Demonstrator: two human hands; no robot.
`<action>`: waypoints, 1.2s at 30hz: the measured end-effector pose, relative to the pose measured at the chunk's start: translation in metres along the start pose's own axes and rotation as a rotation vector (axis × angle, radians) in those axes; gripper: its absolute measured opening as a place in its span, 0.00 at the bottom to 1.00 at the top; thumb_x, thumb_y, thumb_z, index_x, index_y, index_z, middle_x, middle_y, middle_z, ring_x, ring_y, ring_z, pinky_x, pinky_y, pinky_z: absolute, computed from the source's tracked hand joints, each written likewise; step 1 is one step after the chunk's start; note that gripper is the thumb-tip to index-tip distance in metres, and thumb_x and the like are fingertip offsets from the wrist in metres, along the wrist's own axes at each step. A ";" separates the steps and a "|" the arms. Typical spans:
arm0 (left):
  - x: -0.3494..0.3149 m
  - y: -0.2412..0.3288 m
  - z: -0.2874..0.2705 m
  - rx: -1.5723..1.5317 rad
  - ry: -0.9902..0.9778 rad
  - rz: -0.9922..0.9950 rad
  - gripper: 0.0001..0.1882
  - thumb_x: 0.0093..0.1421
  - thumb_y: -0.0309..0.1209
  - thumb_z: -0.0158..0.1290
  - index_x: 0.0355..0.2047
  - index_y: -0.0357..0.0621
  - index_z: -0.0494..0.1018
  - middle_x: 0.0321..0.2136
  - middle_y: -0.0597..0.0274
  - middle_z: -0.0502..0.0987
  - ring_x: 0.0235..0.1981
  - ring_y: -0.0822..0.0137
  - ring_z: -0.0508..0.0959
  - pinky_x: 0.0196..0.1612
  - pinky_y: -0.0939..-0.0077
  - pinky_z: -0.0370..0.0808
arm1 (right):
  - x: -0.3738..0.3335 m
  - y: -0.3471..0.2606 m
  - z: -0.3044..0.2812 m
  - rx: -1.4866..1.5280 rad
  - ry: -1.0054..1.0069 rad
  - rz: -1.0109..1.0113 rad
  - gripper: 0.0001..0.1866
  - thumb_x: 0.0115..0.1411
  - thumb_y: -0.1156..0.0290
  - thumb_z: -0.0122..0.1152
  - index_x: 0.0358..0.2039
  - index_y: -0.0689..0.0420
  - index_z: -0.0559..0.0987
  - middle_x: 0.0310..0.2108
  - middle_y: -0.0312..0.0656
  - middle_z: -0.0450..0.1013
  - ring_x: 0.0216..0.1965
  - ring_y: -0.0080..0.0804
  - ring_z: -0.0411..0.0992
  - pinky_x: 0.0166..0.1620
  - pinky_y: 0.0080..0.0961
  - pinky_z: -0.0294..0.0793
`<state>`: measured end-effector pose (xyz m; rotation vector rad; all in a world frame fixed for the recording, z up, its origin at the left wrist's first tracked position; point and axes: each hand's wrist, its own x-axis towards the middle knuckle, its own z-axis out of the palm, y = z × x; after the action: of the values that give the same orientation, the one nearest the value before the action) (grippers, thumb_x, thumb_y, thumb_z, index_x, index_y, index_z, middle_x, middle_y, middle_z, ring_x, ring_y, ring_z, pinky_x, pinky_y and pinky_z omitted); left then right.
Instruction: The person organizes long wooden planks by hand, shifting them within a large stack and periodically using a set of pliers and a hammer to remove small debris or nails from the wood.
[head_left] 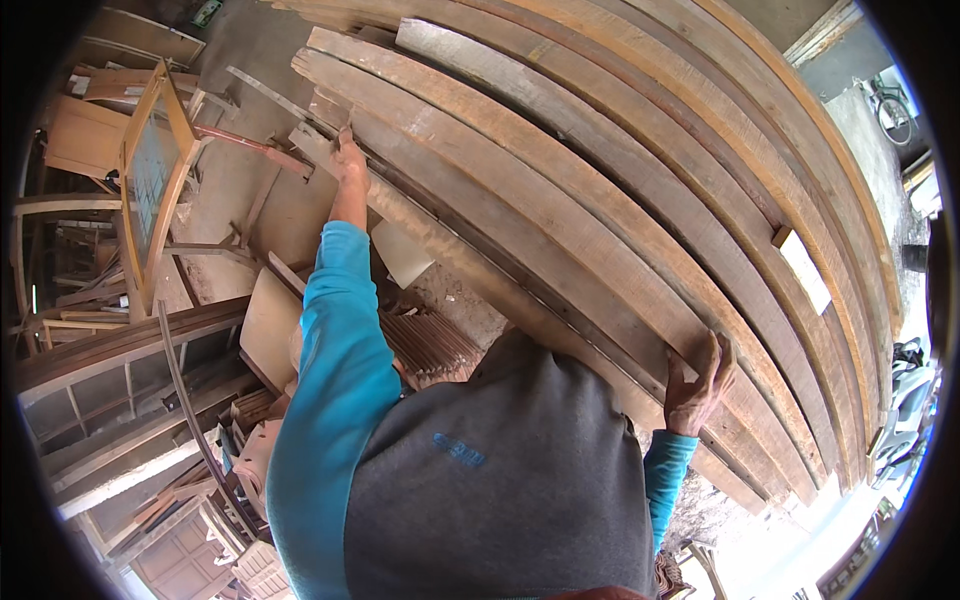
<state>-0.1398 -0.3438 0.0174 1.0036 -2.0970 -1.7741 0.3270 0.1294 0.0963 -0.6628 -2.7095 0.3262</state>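
Observation:
Several long, rough brown wooden planks [560,165] lie side by side across the view, looking curved in the wide lens. My left hand [349,165] is closed around the near-side plank [450,250] close to its far left end, with the fingertips partly hidden. Lower right, my right hand [698,388] grips the edge of a near plank toward its other end, thumb and fingers bent over the wood. Both arms reach forward in blue sleeves. A small light-coloured wood block [803,268] rests on the planks farther right.
Left stands a wooden frame with a glass pane [150,180], near a red metal bar [250,148]. Stacked ridged brown pieces [430,345] lie below the planks, in front of me. Timber and panels [180,520] crowd the lower left. A bicycle [893,112] stands far right.

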 end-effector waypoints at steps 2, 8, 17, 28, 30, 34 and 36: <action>0.008 0.008 0.012 -0.030 -0.002 -0.103 0.45 0.64 0.55 0.56 0.69 0.30 0.62 0.68 0.40 0.66 0.66 0.46 0.69 0.67 0.54 0.65 | 0.019 -0.018 0.004 -0.035 -0.058 -0.033 0.40 0.50 0.61 0.78 0.64 0.52 0.73 0.64 0.49 0.67 0.65 0.52 0.64 0.66 0.51 0.63; 0.009 -0.003 0.022 -0.209 -0.141 0.002 0.51 0.57 0.56 0.66 0.68 0.29 0.62 0.68 0.44 0.66 0.66 0.49 0.68 0.68 0.49 0.65 | 0.027 -0.031 0.016 -0.060 -0.076 -0.056 0.44 0.45 0.60 0.82 0.64 0.50 0.74 0.62 0.46 0.69 0.63 0.52 0.66 0.65 0.50 0.64; 0.034 -0.013 -0.002 -0.435 -0.164 -0.009 0.48 0.55 0.52 0.70 0.63 0.26 0.68 0.63 0.45 0.71 0.60 0.49 0.73 0.63 0.48 0.70 | 0.025 -0.042 0.020 -0.051 -0.057 -0.072 0.44 0.45 0.55 0.81 0.63 0.50 0.75 0.60 0.47 0.69 0.60 0.52 0.67 0.64 0.51 0.65; 0.056 0.006 -0.075 0.349 -0.174 0.221 0.44 0.66 0.62 0.46 0.71 0.40 0.63 0.70 0.47 0.64 0.68 0.52 0.67 0.69 0.48 0.65 | 0.049 -0.043 0.040 0.092 -0.046 -0.245 0.42 0.46 0.55 0.77 0.62 0.53 0.73 0.59 0.46 0.69 0.62 0.49 0.65 0.68 0.53 0.57; 0.073 0.013 -0.091 0.354 -0.121 0.151 0.44 0.68 0.64 0.40 0.72 0.44 0.62 0.71 0.47 0.62 0.70 0.52 0.66 0.70 0.48 0.64 | 0.043 -0.039 0.033 0.069 -0.054 -0.193 0.44 0.48 0.52 0.77 0.65 0.50 0.71 0.61 0.47 0.67 0.64 0.50 0.63 0.69 0.55 0.55; 0.031 0.035 -0.074 0.416 -0.046 0.132 0.49 0.63 0.61 0.51 0.69 0.28 0.60 0.68 0.41 0.65 0.66 0.48 0.69 0.67 0.51 0.68 | 0.018 -0.026 0.021 0.140 0.022 -0.032 0.47 0.50 0.46 0.77 0.67 0.48 0.68 0.64 0.52 0.63 0.67 0.55 0.60 0.70 0.59 0.54; -0.008 0.045 -0.066 0.347 0.028 0.124 0.54 0.60 0.59 0.59 0.66 0.17 0.58 0.65 0.35 0.67 0.63 0.45 0.72 0.65 0.52 0.72 | 0.008 -0.010 0.017 0.108 0.094 0.107 0.50 0.48 0.42 0.77 0.68 0.48 0.68 0.65 0.53 0.62 0.68 0.56 0.59 0.70 0.59 0.54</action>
<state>-0.1123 -0.3891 0.0778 0.9441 -2.4445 -1.3589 0.3095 0.1218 0.0855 -0.7739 -2.5530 0.4532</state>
